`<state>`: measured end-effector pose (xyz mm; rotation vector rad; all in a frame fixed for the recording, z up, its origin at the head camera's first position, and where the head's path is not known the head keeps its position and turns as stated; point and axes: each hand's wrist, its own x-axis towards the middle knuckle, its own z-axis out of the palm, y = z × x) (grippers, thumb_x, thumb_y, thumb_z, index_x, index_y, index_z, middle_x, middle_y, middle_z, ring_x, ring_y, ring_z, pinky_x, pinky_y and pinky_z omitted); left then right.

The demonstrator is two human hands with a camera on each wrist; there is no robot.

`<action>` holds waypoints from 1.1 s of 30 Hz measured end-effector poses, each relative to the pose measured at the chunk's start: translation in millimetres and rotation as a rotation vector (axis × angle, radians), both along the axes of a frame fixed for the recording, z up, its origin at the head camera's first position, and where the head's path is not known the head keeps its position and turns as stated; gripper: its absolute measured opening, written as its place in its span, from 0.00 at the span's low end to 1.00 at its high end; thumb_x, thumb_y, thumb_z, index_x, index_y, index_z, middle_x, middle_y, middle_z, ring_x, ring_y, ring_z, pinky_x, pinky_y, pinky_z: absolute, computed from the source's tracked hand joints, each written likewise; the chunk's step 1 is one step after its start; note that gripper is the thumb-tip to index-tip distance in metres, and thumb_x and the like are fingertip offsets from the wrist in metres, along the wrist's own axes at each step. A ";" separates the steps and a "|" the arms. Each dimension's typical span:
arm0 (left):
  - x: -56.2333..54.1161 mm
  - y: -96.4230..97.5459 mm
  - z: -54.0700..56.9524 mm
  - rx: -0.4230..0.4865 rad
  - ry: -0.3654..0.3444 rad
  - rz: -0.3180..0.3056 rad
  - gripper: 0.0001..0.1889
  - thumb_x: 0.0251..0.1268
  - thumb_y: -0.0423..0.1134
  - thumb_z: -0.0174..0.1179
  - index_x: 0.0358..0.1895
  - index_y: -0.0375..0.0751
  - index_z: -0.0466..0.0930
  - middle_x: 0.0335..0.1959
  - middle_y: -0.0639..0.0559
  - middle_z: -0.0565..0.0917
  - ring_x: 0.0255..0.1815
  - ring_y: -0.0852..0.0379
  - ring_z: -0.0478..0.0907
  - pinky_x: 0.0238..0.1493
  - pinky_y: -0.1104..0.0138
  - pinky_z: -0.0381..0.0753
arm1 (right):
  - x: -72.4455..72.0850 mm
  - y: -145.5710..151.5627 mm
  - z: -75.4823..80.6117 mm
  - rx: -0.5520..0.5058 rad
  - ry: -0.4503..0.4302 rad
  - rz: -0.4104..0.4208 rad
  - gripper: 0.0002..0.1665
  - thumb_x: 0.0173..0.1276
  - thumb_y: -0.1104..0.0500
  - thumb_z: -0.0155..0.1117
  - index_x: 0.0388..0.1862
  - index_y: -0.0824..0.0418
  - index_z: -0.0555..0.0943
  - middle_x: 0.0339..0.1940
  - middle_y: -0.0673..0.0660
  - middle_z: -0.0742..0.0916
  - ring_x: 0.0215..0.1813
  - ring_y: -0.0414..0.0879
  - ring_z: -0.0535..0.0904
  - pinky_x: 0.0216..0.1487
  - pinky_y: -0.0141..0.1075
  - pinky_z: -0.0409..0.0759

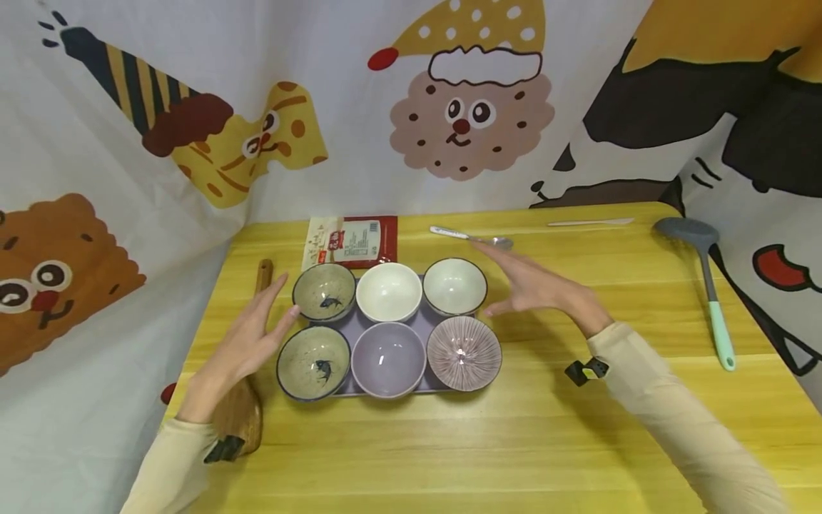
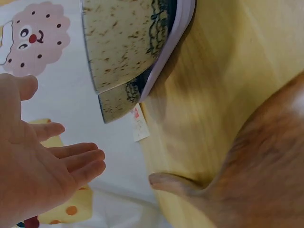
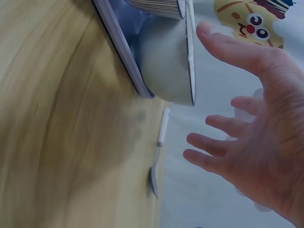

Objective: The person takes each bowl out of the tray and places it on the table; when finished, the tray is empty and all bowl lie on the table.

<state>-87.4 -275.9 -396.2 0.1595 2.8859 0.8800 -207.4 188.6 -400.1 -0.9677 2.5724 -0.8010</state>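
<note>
On a flat purple tray (image 1: 421,323) stand several bowls in two rows. The back row has a speckled fish-pattern bowl (image 1: 317,285), a cream bowl (image 1: 389,292) and a dark-rimmed white bowl (image 1: 455,287). In front are a second speckled fish bowl (image 1: 302,363), a plain purple bowl (image 1: 388,360) and a striped bowl (image 1: 459,368). My left hand (image 1: 242,344) hovers at the left side, fingers extended, holding nothing. To the right, near the white bowl, my right hand (image 1: 536,284) is spread with an empty palm. Both wrist views show the fingers apart from the bowls.
A wooden board (image 1: 239,421) with a handle lies left, under my left forearm. Behind the tray are a red and cream packet (image 1: 359,241) and a spoon (image 1: 452,233). A thin pale utensil (image 1: 584,223) lies back right, with a grey and mint ladle (image 1: 708,275) at the right edge.
</note>
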 end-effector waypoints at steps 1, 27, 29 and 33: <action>-0.5 -0.8 -2.5 0.011 -0.009 0.007 0.39 0.79 0.62 0.41 0.84 0.57 0.35 0.84 0.39 0.44 0.80 0.25 0.44 0.73 0.29 0.45 | -1.5 -1.7 -1.5 -0.005 -0.017 0.006 0.76 0.47 0.51 0.86 0.85 0.55 0.45 0.85 0.59 0.53 0.83 0.63 0.51 0.79 0.61 0.52; -11.7 -8.2 -42.9 0.355 -0.162 -0.015 0.48 0.75 0.48 0.58 0.83 0.37 0.34 0.72 0.23 0.64 0.69 0.29 0.70 0.65 0.47 0.74 | -25.4 -20.5 -22.4 -0.092 -0.253 0.093 0.74 0.40 0.59 0.88 0.82 0.64 0.53 0.79 0.69 0.64 0.79 0.66 0.58 0.76 0.65 0.55; -11.4 -8.8 -44.6 0.378 -0.158 -0.019 0.47 0.76 0.46 0.58 0.83 0.37 0.34 0.72 0.23 0.65 0.70 0.28 0.70 0.65 0.46 0.74 | -26.3 -21.1 -22.0 -0.086 -0.267 0.087 0.73 0.40 0.59 0.88 0.82 0.63 0.53 0.79 0.68 0.64 0.79 0.66 0.59 0.76 0.65 0.56; -9.7 -10.7 -48.0 0.417 -0.152 -0.013 0.44 0.77 0.44 0.56 0.83 0.40 0.36 0.71 0.22 0.66 0.70 0.28 0.69 0.66 0.45 0.74 | -29.1 -22.4 -23.6 -0.074 -0.266 0.072 0.73 0.38 0.58 0.89 0.82 0.60 0.56 0.78 0.65 0.67 0.78 0.63 0.60 0.76 0.63 0.57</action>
